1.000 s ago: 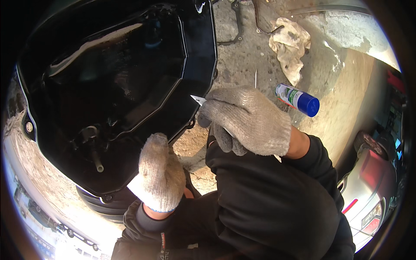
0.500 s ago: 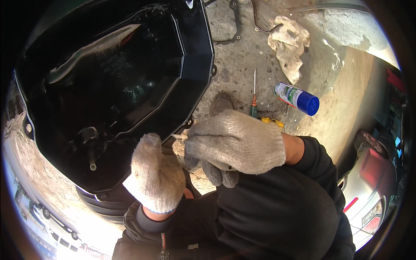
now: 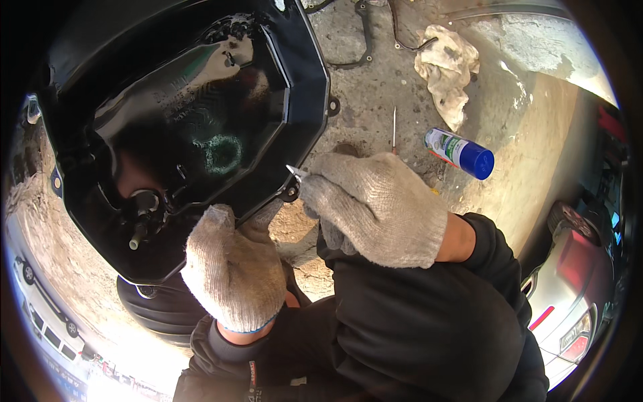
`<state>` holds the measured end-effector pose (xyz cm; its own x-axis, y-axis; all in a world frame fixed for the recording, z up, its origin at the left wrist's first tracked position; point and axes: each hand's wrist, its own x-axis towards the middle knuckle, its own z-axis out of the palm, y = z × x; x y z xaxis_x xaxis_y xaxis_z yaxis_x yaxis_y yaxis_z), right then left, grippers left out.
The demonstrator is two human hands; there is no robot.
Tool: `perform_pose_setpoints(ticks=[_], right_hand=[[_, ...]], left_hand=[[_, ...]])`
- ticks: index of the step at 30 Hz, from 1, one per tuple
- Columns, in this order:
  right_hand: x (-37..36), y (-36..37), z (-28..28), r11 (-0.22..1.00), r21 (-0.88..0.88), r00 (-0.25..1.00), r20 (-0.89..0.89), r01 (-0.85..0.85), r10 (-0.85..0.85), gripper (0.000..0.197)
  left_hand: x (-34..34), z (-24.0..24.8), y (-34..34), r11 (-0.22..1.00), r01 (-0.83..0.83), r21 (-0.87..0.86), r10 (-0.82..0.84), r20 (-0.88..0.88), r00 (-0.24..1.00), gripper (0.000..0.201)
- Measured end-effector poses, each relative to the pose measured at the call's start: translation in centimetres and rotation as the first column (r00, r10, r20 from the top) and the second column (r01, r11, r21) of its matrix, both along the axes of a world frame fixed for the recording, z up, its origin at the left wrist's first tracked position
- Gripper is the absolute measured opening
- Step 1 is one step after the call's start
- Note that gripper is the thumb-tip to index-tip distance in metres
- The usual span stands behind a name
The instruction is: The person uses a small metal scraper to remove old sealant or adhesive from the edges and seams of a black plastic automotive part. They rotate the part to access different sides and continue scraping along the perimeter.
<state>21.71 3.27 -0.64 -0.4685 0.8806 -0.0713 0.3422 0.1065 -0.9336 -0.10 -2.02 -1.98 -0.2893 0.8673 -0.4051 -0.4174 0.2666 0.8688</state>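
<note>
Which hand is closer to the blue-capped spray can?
Right. In the picture, the right hand is lower left of the spray can; the left hand is farther left, at the edge of the black pan.

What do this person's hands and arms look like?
The left hand and right hand wear pale knitted gloves, with darker grey on some right-hand fingers. A thin blue edge trims the left one. The left sleeve and right sleeve are black.
</note>
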Motion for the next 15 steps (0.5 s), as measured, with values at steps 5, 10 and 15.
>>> perform_pose_setpoints(ticks=[5,10,15], right_hand=[[-0.1,-0.1,0.1,1.0,0.0,1.0,0.01,0.004,-0.004,0.022],[-0.2,0.1,-0.1,0.994,0.102,1.0,0.0,-0.026,0.026,0.024],[-0.3,0.1,-0.5,0.997,0.065,0.999,0.029,-0.034,0.032,0.024]], left_hand=[[-0.2,-1.0,-0.4,0.976,0.01,0.218,-0.062,0.233,0.97,0.028],[-0.3,-1.4,-0.7,0.961,0.192,0.199,-0.149,-0.209,0.966,0.026],[-0.2,-0.4,0.1,0.987,0.036,0.156,-0.079,0.279,0.957,0.027]])
